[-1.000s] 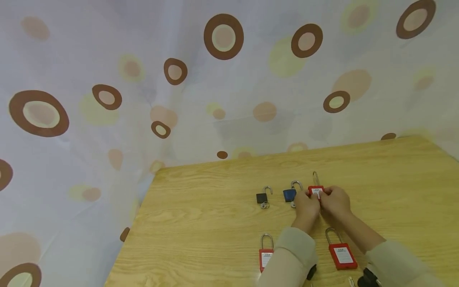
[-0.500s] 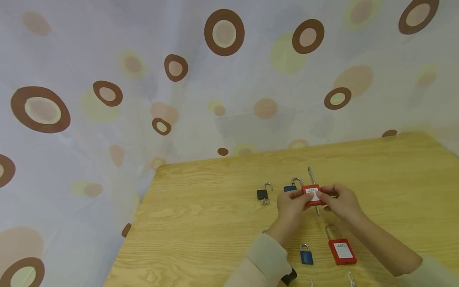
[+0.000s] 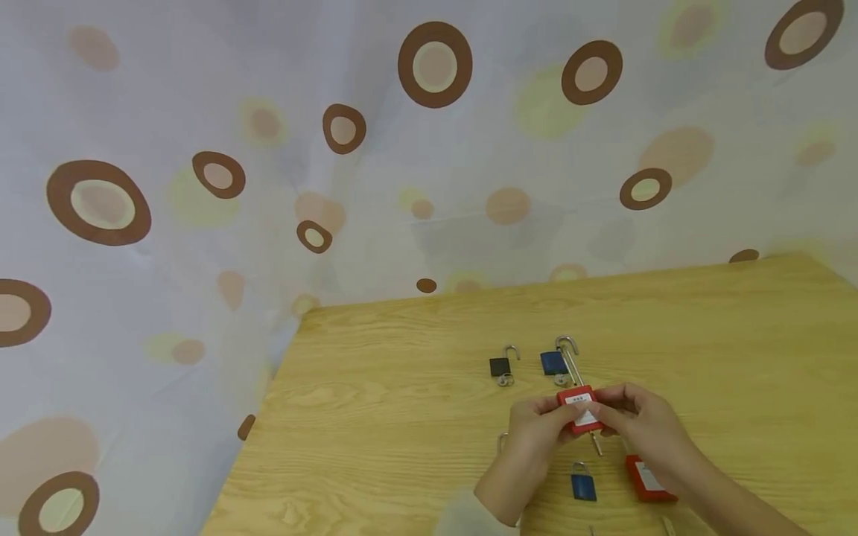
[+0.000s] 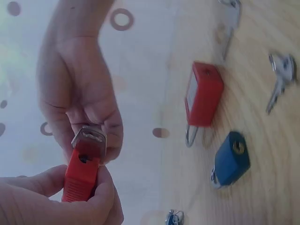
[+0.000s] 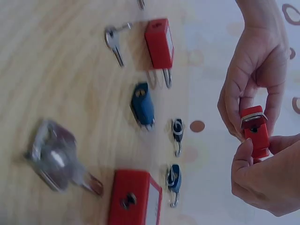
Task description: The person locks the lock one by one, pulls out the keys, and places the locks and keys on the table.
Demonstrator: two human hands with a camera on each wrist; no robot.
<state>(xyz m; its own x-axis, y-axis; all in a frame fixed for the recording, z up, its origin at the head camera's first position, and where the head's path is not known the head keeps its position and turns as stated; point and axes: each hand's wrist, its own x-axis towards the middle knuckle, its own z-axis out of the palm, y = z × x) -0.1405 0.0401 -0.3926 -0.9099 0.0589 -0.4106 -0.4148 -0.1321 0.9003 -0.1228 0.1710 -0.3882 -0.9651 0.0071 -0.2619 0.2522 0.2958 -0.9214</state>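
Note:
Both hands hold a red padlock [image 3: 579, 411] with a white label. My left hand [image 3: 532, 439] grips its left side and my right hand [image 3: 646, 424] its right, thumbs over the label. Its long shackle points away, overlapping the shackle of an open blue padlock [image 3: 553, 363] in the head view. A metal key [image 3: 596, 444] sticks out of the body's near end. In the left wrist view the key's flat head stands at the keyhole end of the red padlock [image 4: 82, 173].
An open black padlock [image 3: 500, 366] with keys lies left of the open blue one. Nearer lie a closed blue padlock [image 3: 584, 487] and another red padlock [image 3: 649, 480], partly behind the right wrist. Loose keys [image 4: 281, 75] lie on the wooden table [image 3: 375, 417].
Both hands have drawn the red padlock back toward the person, away from beside the open blue padlock. Its key has come into view below the fingers.

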